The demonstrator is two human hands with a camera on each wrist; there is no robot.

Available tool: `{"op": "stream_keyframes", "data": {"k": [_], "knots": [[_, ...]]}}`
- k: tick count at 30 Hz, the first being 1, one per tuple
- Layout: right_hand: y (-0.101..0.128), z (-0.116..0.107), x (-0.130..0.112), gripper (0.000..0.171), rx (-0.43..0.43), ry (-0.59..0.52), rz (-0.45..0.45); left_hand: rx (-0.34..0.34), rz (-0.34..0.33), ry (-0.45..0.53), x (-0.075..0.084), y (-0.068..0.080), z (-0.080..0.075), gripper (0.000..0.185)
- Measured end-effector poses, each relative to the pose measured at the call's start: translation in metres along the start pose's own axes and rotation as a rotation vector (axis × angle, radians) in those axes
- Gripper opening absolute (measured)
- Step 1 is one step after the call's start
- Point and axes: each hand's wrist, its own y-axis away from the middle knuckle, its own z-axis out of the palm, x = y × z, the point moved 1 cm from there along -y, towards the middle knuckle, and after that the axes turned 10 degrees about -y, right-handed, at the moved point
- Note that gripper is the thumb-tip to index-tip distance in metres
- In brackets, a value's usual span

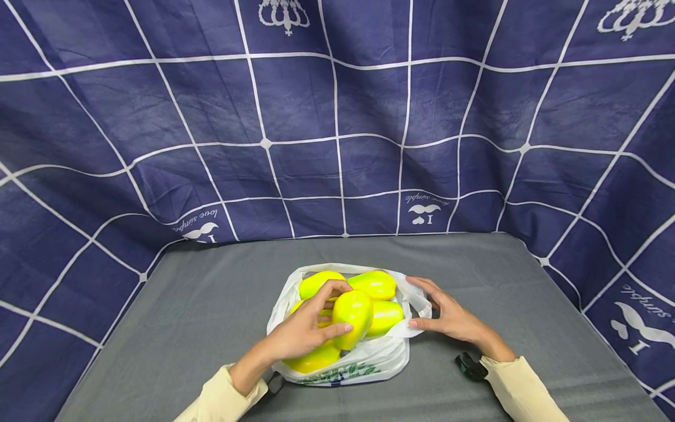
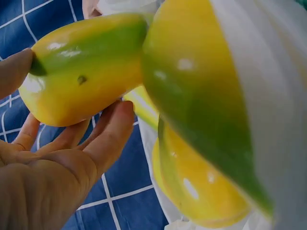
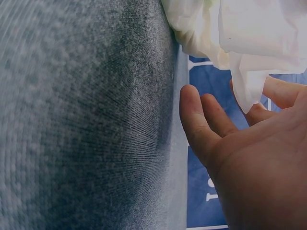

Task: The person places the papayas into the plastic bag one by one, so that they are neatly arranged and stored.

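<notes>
My left hand (image 1: 306,328) holds a yellow-green mango (image 1: 353,313) above the others in a white plastic bag (image 1: 364,366). In the left wrist view, the thumb is at one end of the held mango (image 2: 86,72), with the fingers spread along its underside. More mangoes fill the bag, among them one mango (image 1: 374,285) at the back and another mango (image 1: 387,317) on the right. At the bag's right edge, my right hand (image 1: 450,316) grips the loose plastic, thumb and forefinger apart. A bag flap (image 3: 247,91) hangs among its fingers in the right wrist view.
The bag stands on a grey cloth-covered table (image 1: 211,293). Behind and at both sides hangs a navy curtain (image 1: 369,117) with white grid lines. Dark wrist straps (image 1: 471,366) sit by the cream sleeves (image 1: 522,387).
</notes>
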Motion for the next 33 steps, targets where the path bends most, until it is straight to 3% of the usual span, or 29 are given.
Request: {"op": "stream_keyframes", "data": {"k": [10,21,33], "knots": [[-0.001,0.0,-0.003,0.086,0.009,-0.013,0.008,-0.084,-0.047,0.039,-0.003,-0.001,0.013,0.051],[0.0,0.0,-0.006,0.087,0.0,-0.023,0.02,-0.094,-0.01,-0.158,0.002,-0.004,0.018,0.053],[0.0,0.0,-0.004,0.085,-0.006,-0.029,0.018,-0.173,0.046,-0.305,0.001,-0.002,0.026,0.051]]}}
